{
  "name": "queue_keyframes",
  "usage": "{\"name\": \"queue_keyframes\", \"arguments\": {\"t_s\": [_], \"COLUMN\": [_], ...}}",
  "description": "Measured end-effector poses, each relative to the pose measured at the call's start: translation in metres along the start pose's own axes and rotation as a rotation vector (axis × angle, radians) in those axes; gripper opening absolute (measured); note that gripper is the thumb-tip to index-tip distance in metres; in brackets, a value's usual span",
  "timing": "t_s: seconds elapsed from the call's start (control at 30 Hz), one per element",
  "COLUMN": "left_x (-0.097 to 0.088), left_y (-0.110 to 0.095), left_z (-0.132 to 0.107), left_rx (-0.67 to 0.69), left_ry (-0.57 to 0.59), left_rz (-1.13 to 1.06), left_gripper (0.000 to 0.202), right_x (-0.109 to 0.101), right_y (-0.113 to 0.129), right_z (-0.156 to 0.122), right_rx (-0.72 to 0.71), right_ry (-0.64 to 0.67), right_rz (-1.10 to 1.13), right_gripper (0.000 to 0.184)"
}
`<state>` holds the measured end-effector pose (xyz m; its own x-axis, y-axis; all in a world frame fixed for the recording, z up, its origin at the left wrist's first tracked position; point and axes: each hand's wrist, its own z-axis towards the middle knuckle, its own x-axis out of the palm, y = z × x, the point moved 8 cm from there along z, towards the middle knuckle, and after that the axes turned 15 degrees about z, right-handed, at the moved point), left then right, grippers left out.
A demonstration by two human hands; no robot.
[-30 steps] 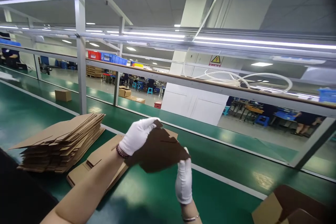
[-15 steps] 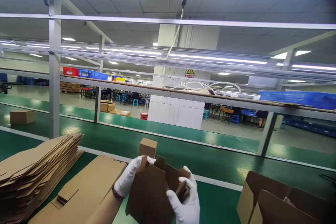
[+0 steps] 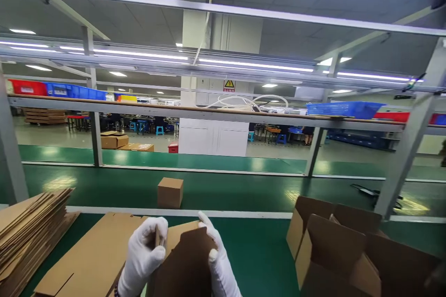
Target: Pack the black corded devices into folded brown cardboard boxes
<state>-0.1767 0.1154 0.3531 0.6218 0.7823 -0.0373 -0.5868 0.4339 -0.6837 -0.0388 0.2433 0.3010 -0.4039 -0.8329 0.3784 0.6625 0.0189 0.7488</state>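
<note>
A partly folded brown cardboard box [image 3: 184,264] is held between my two white-gloved hands, low in the middle of the view. My left hand [image 3: 142,253] pinches a narrow flap of it between thumb and fingers. On the other side, my right hand [image 3: 219,255] grips the edge, its thumb on the near face and fingers behind. Flat cardboard blanks [image 3: 92,250] lie just left of my left hand. Further left leans a thick stack of flat cardboard sheets [image 3: 31,232]. The lower part of the held box runs out of view.
Open cardboard boxes [image 3: 336,246] stand at the right. A small closed carton [image 3: 170,193] sits on the green conveyor [image 3: 226,185] ahead. Metal posts [image 3: 407,134] and a shelf [image 3: 156,107] with a blue bin [image 3: 343,109] cross above it.
My view has swung to the right. The held box has been turned, and both hands have shifted their grip along its edges. More of the open boxes at right now shows.
</note>
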Motion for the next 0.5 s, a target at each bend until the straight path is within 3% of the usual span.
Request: {"name": "queue_keyframes", "arguments": {"t_s": [0.1,0.17,0.27,0.37,0.43,0.5], "left_x": [0.009,0.028,0.045,0.039,0.034,0.034], "left_y": [0.0,0.003,0.005,-0.004,-0.013,-0.019], "left_z": [0.004,0.004,-0.004,-0.008,-0.011,-0.013], "left_rx": [-0.083,-0.129,-0.145,-0.081,-0.015,0.037], "left_ry": [-0.029,0.098,0.241,0.153,0.111,0.127], "left_rz": [0.075,0.117,0.185,0.28,0.324,0.376], "left_gripper": [0.04,0.042,0.049,0.03,0.014,0.02], "right_x": [-0.013,-0.02,-0.015,-0.01,-0.008,-0.002], "right_y": [0.012,0.024,0.036,0.044,0.048,0.049], "right_z": [-0.001,-0.004,-0.009,-0.017,-0.021,-0.021], "right_rx": [-0.119,-0.243,-0.379,-0.463,-0.48,-0.48], "right_ry": [-0.077,-0.152,-0.133,-0.173,-0.208,-0.175], "right_rz": [-0.149,-0.261,-0.407,-0.463,-0.505,-0.559], "right_gripper": [0.042,0.034,0.021,0.012,0.018,0.024]}}
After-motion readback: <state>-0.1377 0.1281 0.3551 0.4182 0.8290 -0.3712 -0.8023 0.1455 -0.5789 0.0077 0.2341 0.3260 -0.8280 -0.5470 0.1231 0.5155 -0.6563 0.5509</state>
